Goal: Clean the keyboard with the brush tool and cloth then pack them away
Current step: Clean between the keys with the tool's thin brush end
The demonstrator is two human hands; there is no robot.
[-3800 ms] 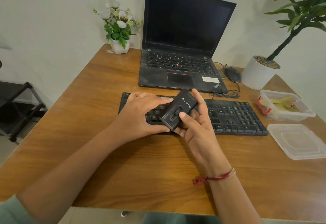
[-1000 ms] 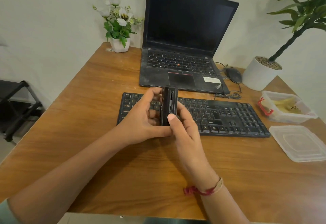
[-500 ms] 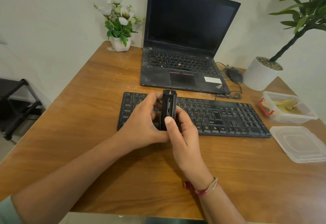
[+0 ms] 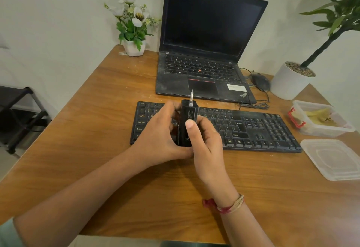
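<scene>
The left hand [image 4: 157, 139] wraps the black brush tool [image 4: 186, 122] from the side and the right hand [image 4: 206, 139] grips it, thumb [image 4: 191, 128] pressed on its front, upright over the keyboard [image 4: 253, 128]. A thin metal tip [image 4: 191, 95] now juts from its top, not out half a second ago. The hands hide its far side and some keys.

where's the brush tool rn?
Head view, centre: brush tool upright, gripped by left hand and right hand, over the left half of the keyboard.
</scene>
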